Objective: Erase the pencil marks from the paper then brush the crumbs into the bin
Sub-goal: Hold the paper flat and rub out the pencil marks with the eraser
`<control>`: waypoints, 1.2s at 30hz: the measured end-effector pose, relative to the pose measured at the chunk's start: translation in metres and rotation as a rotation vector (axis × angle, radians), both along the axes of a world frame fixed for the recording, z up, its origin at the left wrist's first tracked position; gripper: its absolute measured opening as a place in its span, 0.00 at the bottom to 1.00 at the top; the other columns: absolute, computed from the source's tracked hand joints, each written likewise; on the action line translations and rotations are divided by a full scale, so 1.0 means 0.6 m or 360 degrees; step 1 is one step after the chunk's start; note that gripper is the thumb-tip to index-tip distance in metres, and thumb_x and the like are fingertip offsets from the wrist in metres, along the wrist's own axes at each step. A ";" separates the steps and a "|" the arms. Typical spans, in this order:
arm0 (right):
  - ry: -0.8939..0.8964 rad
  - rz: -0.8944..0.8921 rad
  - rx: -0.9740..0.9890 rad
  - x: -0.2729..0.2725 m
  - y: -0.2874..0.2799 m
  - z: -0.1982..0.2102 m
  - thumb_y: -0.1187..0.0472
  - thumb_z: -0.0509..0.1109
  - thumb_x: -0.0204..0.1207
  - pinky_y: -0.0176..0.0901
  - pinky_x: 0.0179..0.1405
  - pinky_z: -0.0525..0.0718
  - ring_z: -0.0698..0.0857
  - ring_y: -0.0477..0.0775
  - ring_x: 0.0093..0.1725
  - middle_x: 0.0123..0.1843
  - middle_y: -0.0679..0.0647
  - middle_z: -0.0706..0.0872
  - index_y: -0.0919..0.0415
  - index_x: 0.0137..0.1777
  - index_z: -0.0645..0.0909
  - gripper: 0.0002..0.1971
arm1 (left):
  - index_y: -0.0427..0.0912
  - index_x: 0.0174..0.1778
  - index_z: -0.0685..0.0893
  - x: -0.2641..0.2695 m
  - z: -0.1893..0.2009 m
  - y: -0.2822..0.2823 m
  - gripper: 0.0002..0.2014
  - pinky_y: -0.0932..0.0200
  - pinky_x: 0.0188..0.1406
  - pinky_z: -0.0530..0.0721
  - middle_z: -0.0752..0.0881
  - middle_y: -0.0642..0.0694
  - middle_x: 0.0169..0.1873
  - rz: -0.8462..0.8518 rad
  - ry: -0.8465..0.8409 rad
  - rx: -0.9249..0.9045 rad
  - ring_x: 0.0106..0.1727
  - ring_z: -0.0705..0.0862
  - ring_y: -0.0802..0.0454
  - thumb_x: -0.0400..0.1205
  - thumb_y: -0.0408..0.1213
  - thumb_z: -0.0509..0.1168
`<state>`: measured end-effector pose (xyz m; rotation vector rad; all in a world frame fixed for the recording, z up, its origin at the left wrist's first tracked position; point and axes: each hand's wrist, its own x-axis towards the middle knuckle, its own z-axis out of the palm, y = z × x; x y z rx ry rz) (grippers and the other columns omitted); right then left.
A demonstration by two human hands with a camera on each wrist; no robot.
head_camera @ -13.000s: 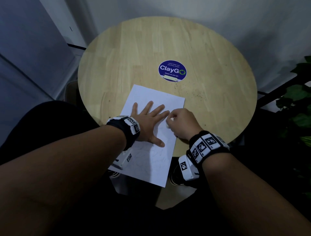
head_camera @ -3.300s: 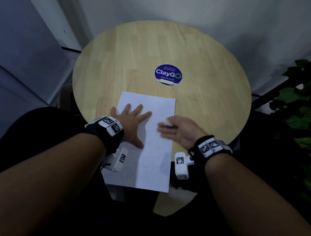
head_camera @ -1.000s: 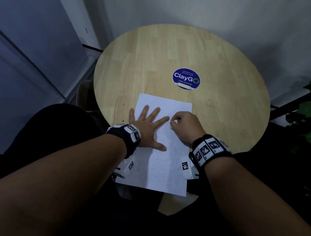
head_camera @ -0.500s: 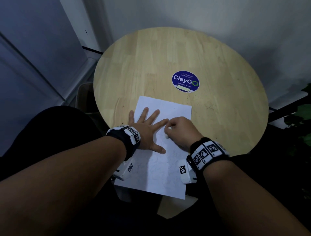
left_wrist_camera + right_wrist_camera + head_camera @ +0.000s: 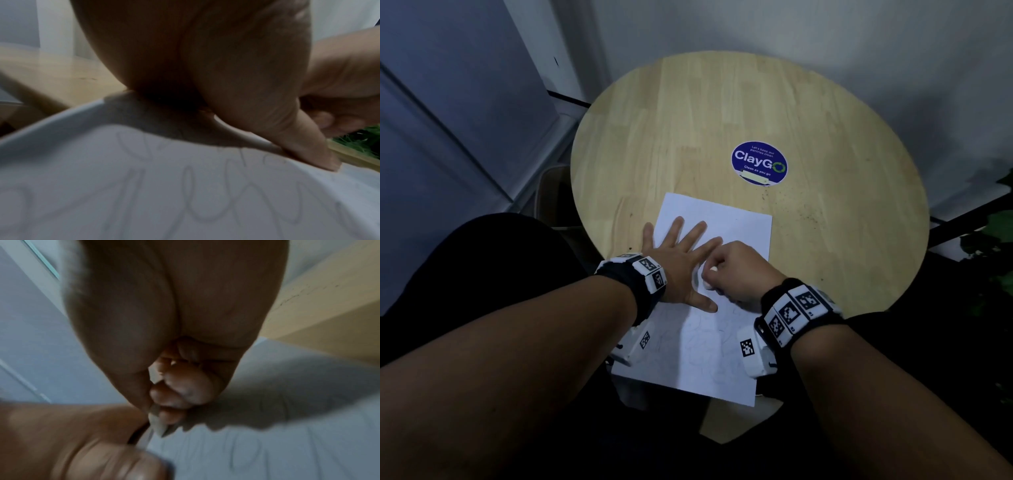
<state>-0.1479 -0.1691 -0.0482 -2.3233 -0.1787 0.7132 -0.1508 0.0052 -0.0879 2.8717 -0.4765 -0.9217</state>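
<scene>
While left hand (image 5: 677, 263) flattens paper (image 5: 709, 356), right hand (image 5: 739, 270) pinches eraser (image 5: 708, 280).

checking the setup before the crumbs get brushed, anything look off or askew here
Yes: the paper lies skewed, its near end overhanging the table edge, held by the flat left hand. Dark crumbs are scattered right of it. The right hand pinches the eraser.

The head view looks steeply down from above the round counter (image 5: 688, 113), well back. Each of the 2 wrist views sits very near under a palm, facing along the fingers. All 3 share the scribbled paper (image 5: 702, 346) (image 5: 185, 186) (image 5: 287, 426).
</scene>
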 end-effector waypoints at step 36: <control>-0.0005 -0.0036 0.0014 0.005 -0.016 -0.008 0.66 0.72 0.77 0.43 0.33 0.83 0.86 0.45 0.28 0.31 0.49 0.91 0.57 0.39 0.90 0.08 | 0.69 0.87 0.25 -0.001 -0.001 0.000 0.68 0.12 0.77 0.29 0.21 0.58 0.87 -0.0006 0.0002 0.0014 0.88 0.20 0.39 0.63 0.90 0.60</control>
